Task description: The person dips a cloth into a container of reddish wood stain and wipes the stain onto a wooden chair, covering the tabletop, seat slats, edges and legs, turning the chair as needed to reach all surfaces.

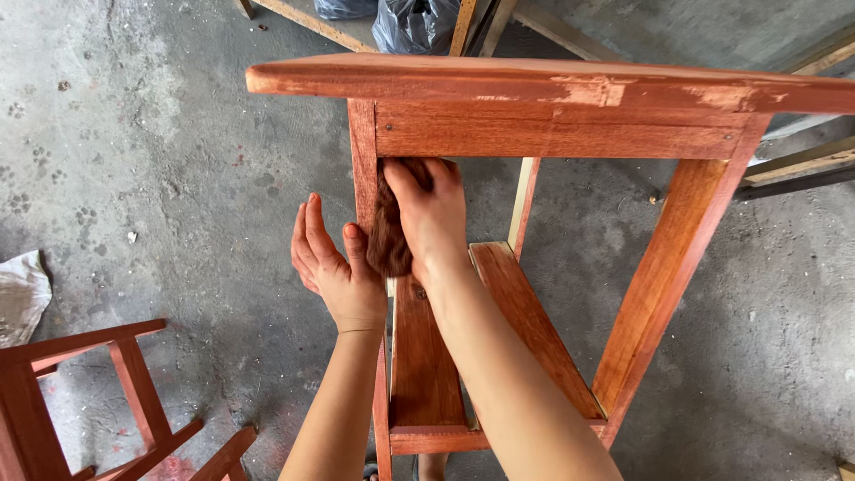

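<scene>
A reddish-brown stained wooden table (552, 89) stands in front of me, seen from above. My right hand (432, 218) grips a dark brown wad of cloth (389, 236) and presses it against the inner side of the table's near left leg (362, 160), just under the apron. My left hand (334, 267) rests flat, fingers together, against the outer side of that same leg. The lower slats (525, 321) of the table run below my right forearm.
Another red stained wooden frame (98, 401) lies at the lower left. A pale cloth (20, 294) lies on the grey concrete floor at the left edge. Dark plastic bags (414, 22) and wooden boards (802, 165) sit beyond the table.
</scene>
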`<state>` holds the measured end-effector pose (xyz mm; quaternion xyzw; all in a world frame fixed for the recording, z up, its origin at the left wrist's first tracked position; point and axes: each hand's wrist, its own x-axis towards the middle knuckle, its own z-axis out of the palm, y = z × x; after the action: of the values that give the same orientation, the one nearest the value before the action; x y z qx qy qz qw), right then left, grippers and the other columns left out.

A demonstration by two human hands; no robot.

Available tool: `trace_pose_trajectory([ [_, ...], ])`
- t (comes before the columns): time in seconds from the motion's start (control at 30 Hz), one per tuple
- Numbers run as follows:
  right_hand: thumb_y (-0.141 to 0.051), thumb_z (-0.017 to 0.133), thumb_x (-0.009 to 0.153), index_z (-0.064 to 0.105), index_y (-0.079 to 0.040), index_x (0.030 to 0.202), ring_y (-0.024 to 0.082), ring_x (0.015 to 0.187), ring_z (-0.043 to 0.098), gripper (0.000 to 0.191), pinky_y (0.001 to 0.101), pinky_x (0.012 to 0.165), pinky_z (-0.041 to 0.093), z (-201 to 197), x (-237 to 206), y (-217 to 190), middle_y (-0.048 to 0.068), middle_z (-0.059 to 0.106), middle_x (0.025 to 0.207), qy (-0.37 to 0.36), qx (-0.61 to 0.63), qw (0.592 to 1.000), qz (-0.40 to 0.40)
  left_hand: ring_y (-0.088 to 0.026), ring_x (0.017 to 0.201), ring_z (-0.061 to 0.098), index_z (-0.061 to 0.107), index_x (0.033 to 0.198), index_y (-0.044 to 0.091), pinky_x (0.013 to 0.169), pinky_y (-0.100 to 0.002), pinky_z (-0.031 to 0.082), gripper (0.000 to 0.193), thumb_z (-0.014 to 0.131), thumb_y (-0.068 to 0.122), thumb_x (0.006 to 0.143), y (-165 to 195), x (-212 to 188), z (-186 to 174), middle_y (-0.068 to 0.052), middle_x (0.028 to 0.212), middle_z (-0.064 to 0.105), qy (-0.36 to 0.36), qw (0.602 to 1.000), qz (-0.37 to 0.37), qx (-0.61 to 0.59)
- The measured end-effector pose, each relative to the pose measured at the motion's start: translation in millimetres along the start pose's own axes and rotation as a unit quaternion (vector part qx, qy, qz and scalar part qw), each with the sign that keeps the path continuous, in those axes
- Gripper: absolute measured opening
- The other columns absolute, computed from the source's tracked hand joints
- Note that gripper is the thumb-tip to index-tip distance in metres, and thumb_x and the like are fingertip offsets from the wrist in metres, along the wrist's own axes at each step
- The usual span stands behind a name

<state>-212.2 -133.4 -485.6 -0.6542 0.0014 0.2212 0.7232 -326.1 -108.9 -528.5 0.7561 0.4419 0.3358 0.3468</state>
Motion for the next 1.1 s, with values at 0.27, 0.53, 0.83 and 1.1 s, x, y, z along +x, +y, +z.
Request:
trace_pose_trajectory([
  [0.27, -0.018, 0.069, 0.101, 0.067, -0.002, 0.119, 0.023, 0.114, 0.061, 0.024, 0.0354, 0.101, 0.049, -11, -21, 70, 0.012, 0.060, 0.121, 0.003, -0.075, 0.964, -0.255, -0.033, 0.153, 0.034, 0.040, 0.160, 0.010, 0.129, -0.049, 0.023, 0.065, 0.051, 0.050, 0.109, -11, -1, -6, -0.014, 0.162, 0.042, 0.017, 0.994, 0.030, -0.106],
  [0.53, -0.013, 0.066, 0.096, 0.071, -0.002, 0.108, 0.020, 0.106, 0.063, 0.018, 0.0336, 0.095, 0.046, -68, -159, 190, 0.011, 0.067, 0.112, 0.028, -0.141, 0.989, -0.032, -0.033, 0.155, 0.031, 0.038, 0.160, 0.009, 0.130, -0.049, 0.021, 0.066, 0.057, 0.048, 0.110, -10, -7, -11, -0.013, 0.163, 0.041, 0.013, 0.986, 0.037, -0.160],
  [0.83, -0.017, 0.070, 0.096, 0.066, -0.002, 0.109, 0.026, 0.108, 0.061, 0.020, 0.0386, 0.096, 0.051, -18, -70, 96, 0.014, 0.058, 0.116, 0.078, -0.091, 0.967, -0.223, -0.031, 0.153, 0.037, 0.044, 0.158, 0.013, 0.131, -0.050, 0.022, 0.064, 0.061, 0.050, 0.108, -20, -6, -7, -0.012, 0.159, 0.049, 0.041, 0.988, 0.052, -0.142],
  [1.1, -0.015, 0.067, 0.091, 0.056, -0.010, 0.117, 0.022, 0.096, 0.059, 0.029, 0.0349, 0.085, 0.050, -38, -133, 136, 0.013, 0.061, 0.106, 0.029, 0.080, 0.996, -0.040, -0.031, 0.155, 0.030, 0.042, 0.158, 0.015, 0.131, -0.051, 0.019, 0.065, 0.061, 0.050, 0.107, -16, -8, -12, -0.009, 0.159, 0.044, 0.013, 0.985, 0.011, -0.174],
])
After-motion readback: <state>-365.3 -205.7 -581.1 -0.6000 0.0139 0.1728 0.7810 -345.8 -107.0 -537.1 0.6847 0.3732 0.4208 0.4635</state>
